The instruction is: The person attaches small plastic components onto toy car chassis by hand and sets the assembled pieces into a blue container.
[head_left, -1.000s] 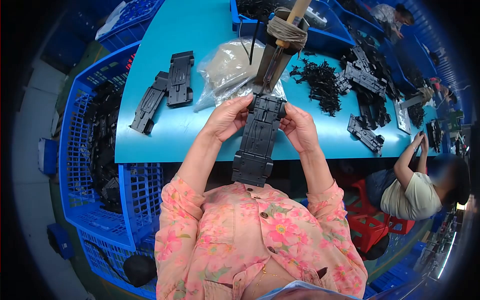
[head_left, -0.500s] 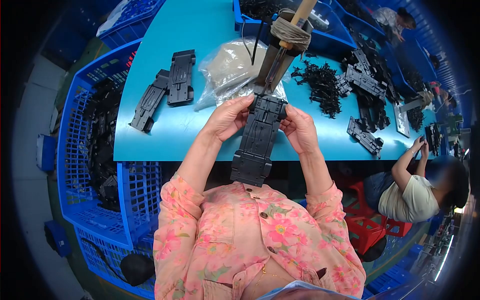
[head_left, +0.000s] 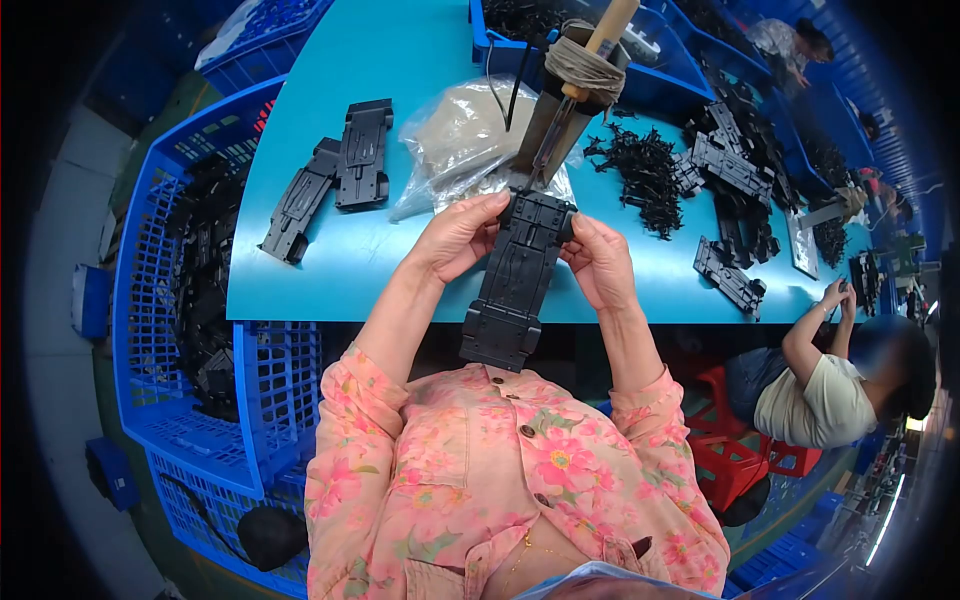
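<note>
One turquoise table (head_left: 330, 290): spreads in front of you
Blue basket (head_left: 247, 400): stands by the table's left side, dark parts piled inside
Clear plastic bag (head_left: 460, 130): lies beyond your left hand
Black molded part (head_left: 510, 270): hangs between your hands across the table's near edge, far end close to the wooden-handled tool (head_left: 610, 25); whether they touch, you cannot tell
Left hand (head_left: 457, 237): grips its far left corner
Right hand (head_left: 602, 262): pinches its far right corner

One head-worn camera looks forward and steeply down, close above the hands (head_left: 530, 255) and table (head_left: 400, 285).
</note>
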Demonstrator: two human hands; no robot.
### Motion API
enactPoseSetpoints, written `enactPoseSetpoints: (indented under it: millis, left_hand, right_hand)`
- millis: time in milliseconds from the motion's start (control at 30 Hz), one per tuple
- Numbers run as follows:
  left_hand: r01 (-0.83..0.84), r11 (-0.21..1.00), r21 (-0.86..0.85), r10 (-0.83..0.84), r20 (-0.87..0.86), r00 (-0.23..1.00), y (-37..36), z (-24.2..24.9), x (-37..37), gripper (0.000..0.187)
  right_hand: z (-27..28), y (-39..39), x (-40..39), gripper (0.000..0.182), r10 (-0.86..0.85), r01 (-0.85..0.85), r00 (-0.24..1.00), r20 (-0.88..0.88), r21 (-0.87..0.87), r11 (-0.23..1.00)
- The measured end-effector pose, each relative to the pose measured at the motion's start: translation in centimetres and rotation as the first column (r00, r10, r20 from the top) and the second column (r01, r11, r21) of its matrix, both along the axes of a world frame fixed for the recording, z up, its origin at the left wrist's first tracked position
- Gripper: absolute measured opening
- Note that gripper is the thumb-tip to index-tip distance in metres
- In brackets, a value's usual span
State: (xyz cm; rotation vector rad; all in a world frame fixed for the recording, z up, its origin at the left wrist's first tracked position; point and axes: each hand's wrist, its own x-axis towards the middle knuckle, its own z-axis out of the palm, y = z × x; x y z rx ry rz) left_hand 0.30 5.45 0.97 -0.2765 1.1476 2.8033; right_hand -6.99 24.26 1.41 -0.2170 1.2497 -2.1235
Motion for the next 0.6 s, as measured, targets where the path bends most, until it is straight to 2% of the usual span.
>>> enactPoseSetpoints:
  millis: [600]
  left_hand:
    - [0.027,0.998,0.051,-0.026,-0.031,0.999,-0.32,-0.78,-0.10,0.026]
  right_hand:
    - [-0.05,0.09,0.04,0.021,0.017,-0.017,0.997,-0.078,0.001,1.000]
